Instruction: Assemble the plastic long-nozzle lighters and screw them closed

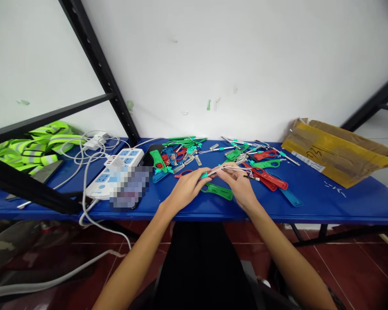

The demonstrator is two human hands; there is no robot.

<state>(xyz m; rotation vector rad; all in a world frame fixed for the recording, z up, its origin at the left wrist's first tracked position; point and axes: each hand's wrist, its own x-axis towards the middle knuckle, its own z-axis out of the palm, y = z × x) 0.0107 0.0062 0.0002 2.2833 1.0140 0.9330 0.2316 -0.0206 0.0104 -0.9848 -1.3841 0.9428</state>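
Note:
Both my hands work over the blue table (342,202) near its front edge. My left hand (187,187) is closed in a pinch on the teal end of a thin white wire (233,168). My right hand (237,183) pinches the same wire a little to the right. Just below the fingers a green plastic tag (218,190) lies flat on the table. Behind and right of the hands lies a heap of red, green and blue plastic tags (261,168) with metal pins and wires.
A white power strip (116,170) with cables lies left of the hands, next to a blurred object (129,189). Yellow-green reflective vests (35,146) sit far left behind a black metal frame (97,56). A torn cardboard box (336,150) rests at the right.

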